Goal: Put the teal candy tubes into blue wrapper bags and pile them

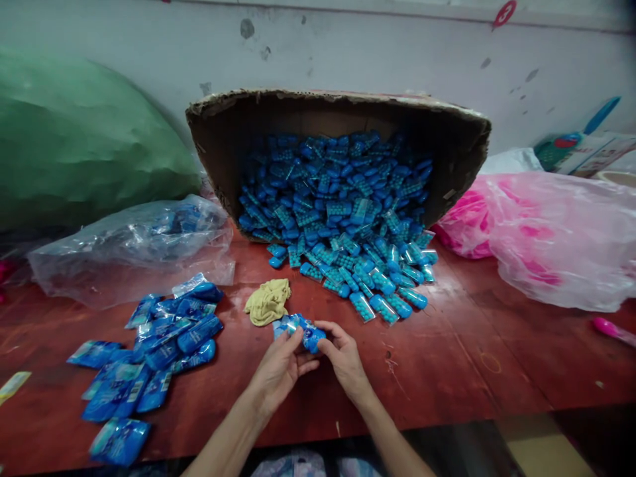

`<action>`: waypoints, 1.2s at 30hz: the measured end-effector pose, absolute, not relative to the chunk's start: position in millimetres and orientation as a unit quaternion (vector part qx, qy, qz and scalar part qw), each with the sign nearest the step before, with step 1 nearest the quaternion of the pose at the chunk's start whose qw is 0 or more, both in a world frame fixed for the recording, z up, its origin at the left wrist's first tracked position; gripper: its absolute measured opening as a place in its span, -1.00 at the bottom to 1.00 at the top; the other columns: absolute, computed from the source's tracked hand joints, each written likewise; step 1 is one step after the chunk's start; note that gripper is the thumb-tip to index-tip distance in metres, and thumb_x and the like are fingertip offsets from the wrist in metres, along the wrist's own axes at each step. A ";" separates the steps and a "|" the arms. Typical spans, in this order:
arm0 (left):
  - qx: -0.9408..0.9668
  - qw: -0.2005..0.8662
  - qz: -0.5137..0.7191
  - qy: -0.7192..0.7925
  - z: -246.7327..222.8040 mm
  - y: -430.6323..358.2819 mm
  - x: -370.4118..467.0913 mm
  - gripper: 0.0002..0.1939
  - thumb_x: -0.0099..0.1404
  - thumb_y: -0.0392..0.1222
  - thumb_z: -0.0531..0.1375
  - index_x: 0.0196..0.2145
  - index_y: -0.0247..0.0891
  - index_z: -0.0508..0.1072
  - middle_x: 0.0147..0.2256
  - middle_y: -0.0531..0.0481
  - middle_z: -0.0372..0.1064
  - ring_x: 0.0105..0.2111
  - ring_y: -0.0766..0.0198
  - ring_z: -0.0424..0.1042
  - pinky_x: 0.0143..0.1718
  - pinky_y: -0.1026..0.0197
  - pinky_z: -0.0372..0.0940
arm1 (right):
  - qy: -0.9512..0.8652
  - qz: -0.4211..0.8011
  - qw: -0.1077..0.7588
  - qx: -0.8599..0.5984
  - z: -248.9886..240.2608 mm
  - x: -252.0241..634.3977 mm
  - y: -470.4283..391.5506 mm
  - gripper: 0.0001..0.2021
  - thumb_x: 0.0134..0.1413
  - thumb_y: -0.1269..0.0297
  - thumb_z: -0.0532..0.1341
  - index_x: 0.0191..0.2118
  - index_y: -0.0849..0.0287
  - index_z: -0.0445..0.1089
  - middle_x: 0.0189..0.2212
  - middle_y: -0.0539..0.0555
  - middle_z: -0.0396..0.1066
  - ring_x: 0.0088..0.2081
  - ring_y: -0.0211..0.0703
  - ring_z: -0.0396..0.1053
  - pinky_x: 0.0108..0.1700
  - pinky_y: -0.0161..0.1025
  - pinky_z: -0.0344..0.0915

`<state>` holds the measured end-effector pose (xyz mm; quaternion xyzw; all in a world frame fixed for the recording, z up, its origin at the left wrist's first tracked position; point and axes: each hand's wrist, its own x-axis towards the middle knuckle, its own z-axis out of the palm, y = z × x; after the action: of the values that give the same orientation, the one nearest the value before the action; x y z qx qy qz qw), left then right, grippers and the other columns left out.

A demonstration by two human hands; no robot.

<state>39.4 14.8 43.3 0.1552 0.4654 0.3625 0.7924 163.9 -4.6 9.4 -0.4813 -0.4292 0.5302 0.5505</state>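
Near the front middle of the red table, a shiny blue packet is held between both hands. My left hand has its thumb on the packet's left part, fingers curled beneath. My right hand pinches the packet's right end. Just behind lies a crumpled yellow cloth. Several blue wrapped packets form a loose pile to the left. Small clear-and-blue containers with teal beads spill out of a tipped cardboard box behind the hands.
A clear plastic bag with blue items lies at the left, before a large green sack. Pink-and-white bags stand at the right, near a pink object. The red table's front edge is close to my forearms.
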 end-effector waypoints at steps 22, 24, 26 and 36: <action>0.421 0.523 0.456 0.583 20.5 34.5 18.7 -0.81 0.00 -0.12 0.22 -0.61 -0.29 0.40 -0.62 0.09 0.31 -0.57 0.38 0.25 -0.50 0.36 0.17 | -0.292 0.639 0.538 -0.466 16.6 154.3 -5.8 -0.68 -0.20 0.29 0.27 -0.21 0.18 0.33 -0.42 -0.02 0.34 -0.52 -0.33 0.29 -0.60 -0.40 0.31; 0.435 0.496 0.466 0.590 21.1 34.7 18.0 -0.79 0.01 -0.12 0.21 -0.65 -0.28 0.37 -0.66 0.12 0.25 -0.60 0.40 0.20 -0.54 0.37 0.12 | -0.289 0.638 0.537 -0.470 16.0 152.2 -6.2 -0.66 -0.19 0.28 0.26 -0.19 0.18 0.32 -0.44 -0.03 0.33 -0.53 -0.32 0.30 -0.61 -0.40 0.31; 0.425 0.499 0.480 0.583 23.3 34.9 19.3 -0.79 0.01 -0.11 0.22 -0.64 -0.28 0.36 -0.66 0.12 0.25 -0.60 0.40 0.21 -0.53 0.36 0.13 | -0.293 0.635 0.535 -0.474 16.0 150.7 -6.7 -0.67 -0.17 0.28 0.25 -0.19 0.18 0.31 -0.45 -0.03 0.33 -0.54 -0.32 0.31 -0.61 -0.39 0.32; 0.237 0.777 0.372 0.449 37.4 26.1 30.1 -0.76 -0.03 -0.15 0.28 -0.40 -0.30 0.37 -0.52 0.08 0.37 -0.56 0.44 0.33 -0.48 0.37 0.21 | -0.601 0.338 0.493 -0.531 22.4 152.7 -22.1 -0.75 0.03 0.31 0.17 -0.11 0.07 0.33 -0.30 0.08 0.33 -0.27 -0.14 0.31 -0.18 -0.21 0.28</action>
<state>30.1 26.1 37.4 0.2371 0.4489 0.3715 0.7773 152.7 -22.1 22.4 -0.5315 -0.6005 0.3380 0.4926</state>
